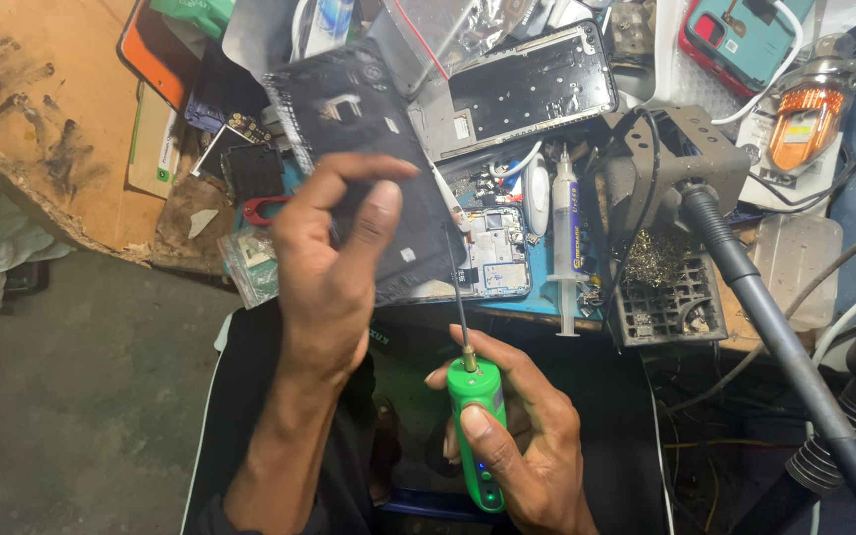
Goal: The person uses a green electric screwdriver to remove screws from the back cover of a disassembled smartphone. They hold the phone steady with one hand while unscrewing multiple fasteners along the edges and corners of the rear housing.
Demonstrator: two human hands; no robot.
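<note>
Head view, looking down at a cluttered repair bench. The right hand (522, 436) is wrapped firmly around a green electric screwdriver (478, 426), its thin bit pointing up toward an opened phone (492, 253) lying just above it on the bench. The left hand (334, 263), left of the screwdriver, is raised with thumb and forefinger nearly pinched; whether they hold anything cannot be told. A syringe (567, 233) lies just right of the phone.
</note>
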